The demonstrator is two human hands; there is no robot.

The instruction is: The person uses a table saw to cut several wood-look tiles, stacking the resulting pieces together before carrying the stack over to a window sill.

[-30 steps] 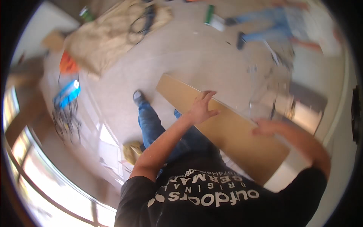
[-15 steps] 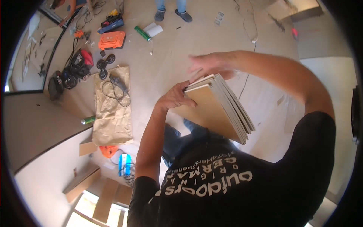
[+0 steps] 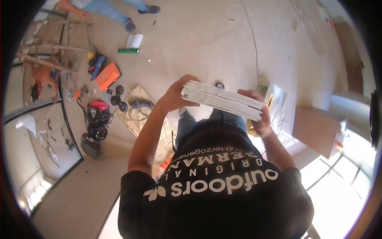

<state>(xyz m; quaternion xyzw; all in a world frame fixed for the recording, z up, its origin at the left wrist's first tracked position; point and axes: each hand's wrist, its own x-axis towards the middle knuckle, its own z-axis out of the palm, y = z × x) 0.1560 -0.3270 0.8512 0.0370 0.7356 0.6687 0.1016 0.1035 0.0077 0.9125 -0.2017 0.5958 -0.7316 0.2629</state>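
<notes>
A stack of thin boards (image 3: 223,100) is held up in front of my waist, its pale, layered edges facing up toward me. My left hand (image 3: 178,95) grips the stack's left end, fingers over the far side. At the opposite end, my right hand (image 3: 256,113) is closed round the boards, with the thumb and fingers on either side. Toward the left end the edges are slightly uneven, and a narrow gap shows between some layers. The boards' broad faces are hidden from this angle.
To the left lie an orange case (image 3: 108,76), a black-and-red bag (image 3: 98,113) and brown paper (image 3: 161,137) with a corded tool. A green tube (image 3: 129,51) lies farther off. Another person's legs (image 3: 104,12) stand at the far left; a second person (image 3: 39,77) is by a wooden frame. A cardboard panel (image 3: 316,129) leans at right.
My right hand has come down from across the stack's far side to its right end. The stack has turned edge-up and level. My view has swung round to the right.
</notes>
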